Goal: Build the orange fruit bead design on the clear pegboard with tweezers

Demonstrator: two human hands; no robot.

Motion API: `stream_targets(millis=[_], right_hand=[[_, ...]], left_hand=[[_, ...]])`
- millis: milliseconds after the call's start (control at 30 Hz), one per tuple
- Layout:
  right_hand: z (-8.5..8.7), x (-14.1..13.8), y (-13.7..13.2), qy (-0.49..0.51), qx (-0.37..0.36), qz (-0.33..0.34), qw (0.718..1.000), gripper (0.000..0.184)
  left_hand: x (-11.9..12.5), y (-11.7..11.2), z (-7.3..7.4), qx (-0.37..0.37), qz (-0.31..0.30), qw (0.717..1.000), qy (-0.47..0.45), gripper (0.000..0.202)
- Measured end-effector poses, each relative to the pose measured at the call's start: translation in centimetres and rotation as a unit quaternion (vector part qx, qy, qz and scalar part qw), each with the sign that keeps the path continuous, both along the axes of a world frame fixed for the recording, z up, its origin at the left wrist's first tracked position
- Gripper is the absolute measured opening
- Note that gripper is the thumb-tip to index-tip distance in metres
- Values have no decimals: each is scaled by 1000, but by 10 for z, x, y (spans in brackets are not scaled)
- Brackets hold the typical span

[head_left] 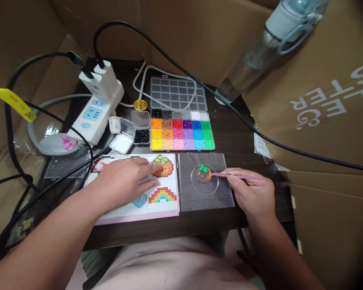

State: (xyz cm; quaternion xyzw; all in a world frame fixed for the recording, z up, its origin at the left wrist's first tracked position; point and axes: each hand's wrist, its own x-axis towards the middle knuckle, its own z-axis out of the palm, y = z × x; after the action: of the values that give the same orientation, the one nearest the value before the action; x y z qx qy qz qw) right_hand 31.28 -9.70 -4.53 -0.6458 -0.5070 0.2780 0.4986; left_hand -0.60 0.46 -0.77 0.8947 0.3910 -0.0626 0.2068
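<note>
My left hand (124, 181) rests on a printed pattern sheet (163, 211). Its index finger stretches out onto an orange persimmon-like pixel picture (167, 168), the thumb apart below, and it holds nothing. In my right hand (254, 191) is a pair of pink tweezers (240, 176), pinched between thumb and fingers. The tweezers' tip touches the right edge of a small bead figure (203, 173), green on top with an orange and brown outline. That figure lies within a clear ring on a transparent pegboard (205, 201). Any bead at the tip is too small to make out.
Behind the pegboard stands an open bead box (183, 129) with many colours. Small boxes of black beads (142, 136) and white beads (121, 143) sit left of it. A power strip (93, 112), a black cable (157, 46) and a water bottle (245, 68) stand around, between cardboard walls.
</note>
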Motion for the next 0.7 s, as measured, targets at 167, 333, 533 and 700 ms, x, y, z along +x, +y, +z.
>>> stream_targets(millis=[167,333,533,700], right_hand=[[-3,2,-1,-9,-4,-7,1000,5],[-3,2,-1,-10,2,-9,1000,5],[-4,2,-1,-24,-2,-12,1000,6],[-3,2,0,-18,3,-13,1000,5]], left_hand=[[2,0,1,-9,1,1000,4,36],[1,-1,0,-2,-1,1000,2,37],[1,0,0,3,1,1000,6,36],[0,0,0,3,0,1000,6,35]])
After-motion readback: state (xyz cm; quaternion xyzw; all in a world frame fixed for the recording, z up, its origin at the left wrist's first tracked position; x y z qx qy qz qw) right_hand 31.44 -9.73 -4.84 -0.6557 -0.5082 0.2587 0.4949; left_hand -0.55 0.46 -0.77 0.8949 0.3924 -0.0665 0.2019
